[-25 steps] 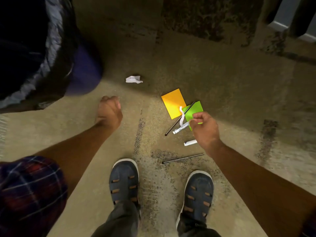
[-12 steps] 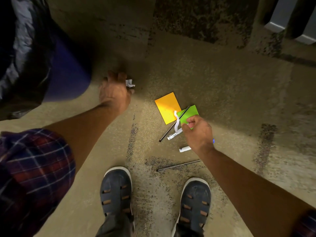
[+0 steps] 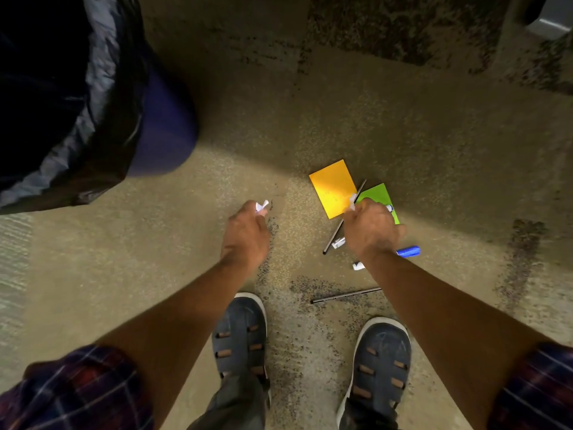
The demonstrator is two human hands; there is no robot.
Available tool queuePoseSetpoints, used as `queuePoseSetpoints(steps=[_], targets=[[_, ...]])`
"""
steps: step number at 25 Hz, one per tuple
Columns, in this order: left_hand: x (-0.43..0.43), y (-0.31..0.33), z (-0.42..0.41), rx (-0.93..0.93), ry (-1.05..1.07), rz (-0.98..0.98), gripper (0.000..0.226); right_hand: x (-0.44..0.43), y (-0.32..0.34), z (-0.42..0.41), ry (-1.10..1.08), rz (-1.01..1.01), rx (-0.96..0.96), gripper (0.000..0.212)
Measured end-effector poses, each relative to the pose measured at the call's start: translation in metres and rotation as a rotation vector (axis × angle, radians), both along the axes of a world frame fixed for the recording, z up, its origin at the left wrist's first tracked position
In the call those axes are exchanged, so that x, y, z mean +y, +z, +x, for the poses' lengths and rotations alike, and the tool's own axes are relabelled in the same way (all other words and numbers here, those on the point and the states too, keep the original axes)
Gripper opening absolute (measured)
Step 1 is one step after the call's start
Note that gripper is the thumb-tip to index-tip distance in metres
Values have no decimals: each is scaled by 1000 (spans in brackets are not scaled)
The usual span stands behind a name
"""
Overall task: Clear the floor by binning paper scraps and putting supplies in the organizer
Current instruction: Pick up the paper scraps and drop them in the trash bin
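Note:
My left hand (image 3: 246,234) is closed on a crumpled white paper scrap (image 3: 262,205), held just above the floor. My right hand (image 3: 370,228) pinches a white paper strip (image 3: 353,200) over an orange note pad (image 3: 331,186) and a green note pad (image 3: 377,195). A black pen (image 3: 336,232) lies slanted under that hand, and a second black pen (image 3: 344,295) lies nearer my feet. Small white scraps (image 3: 338,243) (image 3: 358,266) sit beside my right wrist. A blue marker (image 3: 408,252) sticks out from under the wrist.
A blue bin (image 3: 167,125) lined with a black bag (image 3: 102,88) stands at the upper left, close to my left hand. My two shoes (image 3: 240,333) (image 3: 383,352) are planted just below the scattered items. A grey object (image 3: 548,24) shows at the top right corner.
My left hand reached out to the crumpled scrap, closed on it and drew back toward me. My right hand stayed at the note pads and now pinches the white strip.

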State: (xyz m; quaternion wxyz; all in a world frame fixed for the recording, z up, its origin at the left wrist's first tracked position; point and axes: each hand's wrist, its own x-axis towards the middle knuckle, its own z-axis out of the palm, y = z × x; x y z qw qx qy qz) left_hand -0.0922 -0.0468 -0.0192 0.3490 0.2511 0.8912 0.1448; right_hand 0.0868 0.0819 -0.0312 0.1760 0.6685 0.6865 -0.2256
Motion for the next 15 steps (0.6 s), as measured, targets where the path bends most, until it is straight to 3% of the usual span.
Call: queuePoseSetpoints(steps=[5,9,15], targets=[[-10,29,7,-422,413,57,43,0,40,13,-74,-30,189,32],[1,87,3,-694,1000,176,27,0,101,4,-128,-52,447,29],[11,201,-34,-550,987,521,17,-11,212,-100,-281,-124,855,12]])
